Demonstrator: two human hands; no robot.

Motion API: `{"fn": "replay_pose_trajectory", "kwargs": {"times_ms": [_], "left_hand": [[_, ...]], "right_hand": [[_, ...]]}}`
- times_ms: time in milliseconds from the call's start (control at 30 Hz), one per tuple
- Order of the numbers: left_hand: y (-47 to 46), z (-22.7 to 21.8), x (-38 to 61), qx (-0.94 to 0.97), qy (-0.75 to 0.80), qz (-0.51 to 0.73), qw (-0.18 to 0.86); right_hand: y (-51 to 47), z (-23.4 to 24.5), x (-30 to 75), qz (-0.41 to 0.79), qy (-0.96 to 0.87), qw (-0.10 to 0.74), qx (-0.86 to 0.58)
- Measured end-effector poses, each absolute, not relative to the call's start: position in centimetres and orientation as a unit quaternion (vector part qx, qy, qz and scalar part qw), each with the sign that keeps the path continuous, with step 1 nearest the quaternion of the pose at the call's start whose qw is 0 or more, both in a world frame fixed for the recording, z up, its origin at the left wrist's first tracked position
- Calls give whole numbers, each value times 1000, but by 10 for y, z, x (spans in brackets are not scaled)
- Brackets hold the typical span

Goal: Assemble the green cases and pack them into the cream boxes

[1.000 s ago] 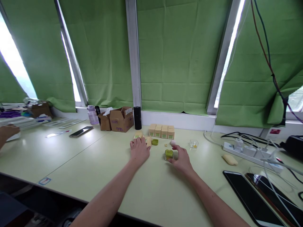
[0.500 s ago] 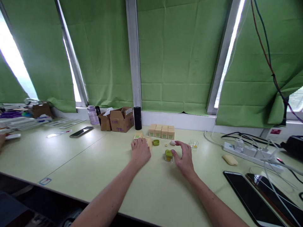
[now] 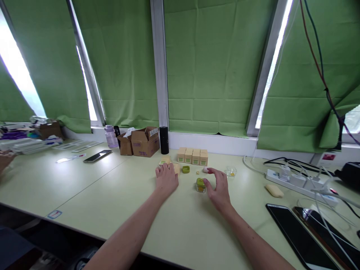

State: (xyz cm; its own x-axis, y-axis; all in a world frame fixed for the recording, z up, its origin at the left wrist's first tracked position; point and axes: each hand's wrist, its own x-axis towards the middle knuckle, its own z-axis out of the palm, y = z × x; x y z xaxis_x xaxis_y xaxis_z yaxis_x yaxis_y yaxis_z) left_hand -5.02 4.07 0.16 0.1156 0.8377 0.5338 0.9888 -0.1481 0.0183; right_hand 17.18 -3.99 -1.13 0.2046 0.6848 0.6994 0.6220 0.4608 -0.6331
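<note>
My left hand (image 3: pixel 166 180) lies with its fingers curled over a small tan cardboard box (image 3: pixel 177 168), which it largely hides. Another tan box with a green label (image 3: pixel 164 160) shows just past those fingertips. My right hand (image 3: pixel 219 187) is open, thumb and fingers apart, beside a small clear jar with a green lid (image 3: pixel 200 185). Its thumb tip is at the jar's right side; contact is hard to tell. Near the index fingertip lies a small whitish piece (image 3: pixel 205 170). A green lid-like ring (image 3: pixel 186 169) and a tiny yellow piece (image 3: pixel 197 173) lie between the hands.
Several small tan boxes (image 3: pixel 192 156) stand in a row at the back. A clear dish (image 3: pixel 231 171) sits to the right. Farther right are a power strip (image 3: pixel 298 182) with cables and a dark tablet (image 3: pixel 295 236). An open carton (image 3: pixel 144 142) and black cylinder (image 3: pixel 164 140) stand back left.
The view has shifted very slightly. Both hands and the small things on the table keep nearly the same places.
</note>
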Motion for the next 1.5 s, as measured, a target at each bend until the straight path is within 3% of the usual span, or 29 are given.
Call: {"fn": "replay_pose_trajectory", "kwargs": {"times_ms": [233,433,633,900,1033,1133,1300,1500], "left_hand": [[32,21,-51,-719,-597,-290,207],[17,29,-41,-724,-452,-432,290],[-2,21,-21,-735,-279,-498,365],[-8,13,-15,-784,-196,-495,319],[-11,16,-19,-814,-190,-487,255],[-8,16,-22,-807,-187,-518,214],[1,14,-26,-783,-179,-564,193],[6,11,-27,-780,-176,-557,224]], "right_hand": [[-43,-7,169,-2,-643,578,-502],[-48,-3,161,5,-651,588,-480],[-47,1,154,99,-621,612,-479],[-47,10,153,265,-572,659,-410],[-53,13,156,187,-596,658,-421],[-56,11,160,66,-631,638,-437],[-55,10,167,-129,-714,593,-348],[-54,10,172,-181,-735,575,-312]]}}
